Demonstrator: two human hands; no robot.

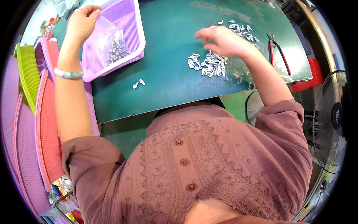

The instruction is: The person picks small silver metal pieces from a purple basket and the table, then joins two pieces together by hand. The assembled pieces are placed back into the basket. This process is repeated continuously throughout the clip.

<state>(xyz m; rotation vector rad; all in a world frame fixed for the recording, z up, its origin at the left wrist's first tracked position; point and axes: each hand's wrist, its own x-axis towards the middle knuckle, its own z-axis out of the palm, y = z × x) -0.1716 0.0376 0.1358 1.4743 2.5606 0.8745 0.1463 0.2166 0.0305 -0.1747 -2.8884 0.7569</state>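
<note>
Fingers [94, 10] of the left hand [81, 24], at upper left of the frame, are pinched together on a clear plastic bag [97, 42] in a purple basket [126, 18], with silvery teardrop-shaped pieces [118, 51] in its bottom. Above centre, the right hand [222, 40] is over a heap of such pieces, fingers loosely curled, a narrow gap to the thumb; whether they hold one, I cannot tell. Red-handled nippers [271, 53] lie at upper right.
</note>
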